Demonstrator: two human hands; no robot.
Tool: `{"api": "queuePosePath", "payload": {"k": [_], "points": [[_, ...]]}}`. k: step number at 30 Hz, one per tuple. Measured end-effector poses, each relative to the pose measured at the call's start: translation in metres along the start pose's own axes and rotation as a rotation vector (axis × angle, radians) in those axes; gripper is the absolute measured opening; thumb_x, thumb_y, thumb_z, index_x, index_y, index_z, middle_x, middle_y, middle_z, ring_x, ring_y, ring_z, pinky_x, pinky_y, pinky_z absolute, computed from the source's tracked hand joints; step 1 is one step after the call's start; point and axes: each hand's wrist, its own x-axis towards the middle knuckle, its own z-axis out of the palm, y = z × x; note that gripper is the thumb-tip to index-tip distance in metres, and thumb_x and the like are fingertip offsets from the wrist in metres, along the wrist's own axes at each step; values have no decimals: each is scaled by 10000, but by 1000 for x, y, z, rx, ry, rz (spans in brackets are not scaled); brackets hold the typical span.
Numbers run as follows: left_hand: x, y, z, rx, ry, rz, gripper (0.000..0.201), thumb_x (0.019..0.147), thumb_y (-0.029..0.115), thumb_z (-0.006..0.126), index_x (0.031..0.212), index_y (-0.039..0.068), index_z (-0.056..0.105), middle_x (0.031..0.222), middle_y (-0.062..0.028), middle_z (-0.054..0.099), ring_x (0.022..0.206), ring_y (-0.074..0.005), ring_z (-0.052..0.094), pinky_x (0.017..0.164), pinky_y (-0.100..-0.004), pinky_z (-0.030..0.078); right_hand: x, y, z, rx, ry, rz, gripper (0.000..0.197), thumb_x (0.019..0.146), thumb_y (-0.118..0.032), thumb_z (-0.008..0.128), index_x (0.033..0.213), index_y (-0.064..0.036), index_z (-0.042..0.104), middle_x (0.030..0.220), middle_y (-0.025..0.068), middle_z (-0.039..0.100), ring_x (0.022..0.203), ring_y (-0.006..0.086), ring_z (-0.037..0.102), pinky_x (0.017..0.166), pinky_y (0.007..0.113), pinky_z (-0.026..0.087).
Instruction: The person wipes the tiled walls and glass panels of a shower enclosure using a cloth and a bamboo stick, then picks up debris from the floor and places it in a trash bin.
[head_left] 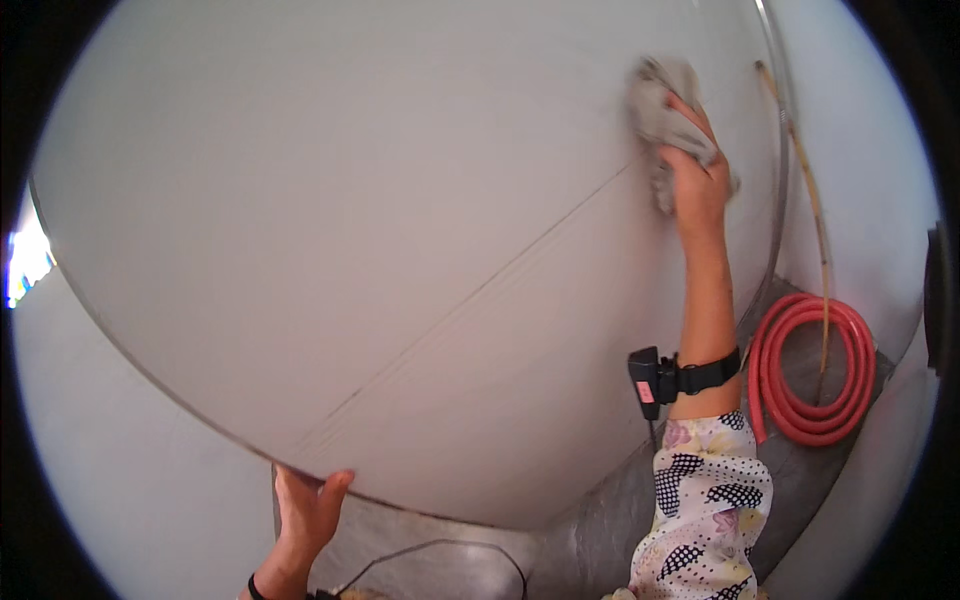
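Observation:
A large, smooth, pale grey panel (350, 220) fills most of the view, its edges bent by the lens. My right hand (700, 185) is stretched up to the panel's upper right, fingers closed round a crumpled grey-beige cloth (655, 110) pressed on the surface. The cloth is a little smeared by motion. From below it, a thin dark line with fainter streaks runs slanting down to the lower left. At the lower left, my left hand (308, 510) grips the panel's bottom edge, thumb near the front; the other fingers are mostly hidden behind it.
A coiled red hose (765, 370) lies on the grey floor at the right. A thin bamboo stick (812, 205) leans against the pale wall (860, 180) there. A black device (648, 382) is strapped to my right forearm. A dark cable (440, 541) loops below the panel.

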Motion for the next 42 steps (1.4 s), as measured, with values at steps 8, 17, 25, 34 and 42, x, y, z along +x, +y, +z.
{"api": "queuePosePath", "payload": {"k": [8, 17, 25, 34, 42], "points": [[9, -5, 1, 80, -90, -97, 559, 842, 176, 645, 1257, -55, 351, 1188, -123, 481, 1091, -206, 465, 944, -347, 369, -325, -118, 79, 33, -704, -480, 201, 820, -268, 604, 1007, -220, 662, 1302, 67, 511, 1199, 179, 485, 988, 489, 312], [4, -1, -3, 153, -116, 53, 460, 898, 110, 519, 1275, -75, 330, 1198, -158, 473, 1094, -215, 464, 946, -349, 361, -331, 68, -51, -461, -201, 112, 397, 791, -162, 595, 1184, -106, 578, 1341, 239, 412, 1246, 397, 390, 1020, 532, 269], [30, 14, 17, 156, -127, 45, 524, 903, 139, 540, 1315, -75, 297, 1238, -169, 450, 1128, -217, 451, 963, -355, 352, -386, -34, 17, -84, -227, 284, 515, 757, -221, 620, 1215, -2, 535, 1356, 260, 379, 1292, 431, 307, 1048, 541, 210], [10, 4, 20, 34, -116, -20, 529, 907, 131, 526, 1328, -71, 278, 1264, -177, 432, 1163, -239, 433, 994, -357, 319, -276, 84, -75, -253, 190, 728, 518, 769, -32, 565, 1278, -9, 470, 1326, 257, 424, 1266, 382, 370, 1047, 475, 285], [2, -15, 10, 165, -31, 73, 499, 914, 149, 517, 1312, -65, 304, 1254, -164, 440, 1149, -237, 435, 992, -356, 314, -409, -19, -12, -94, -125, 638, 632, 698, 15, 583, 1311, -1, 432, 1359, 242, 391, 1320, 384, 278, 1092, 473, 158]]}}
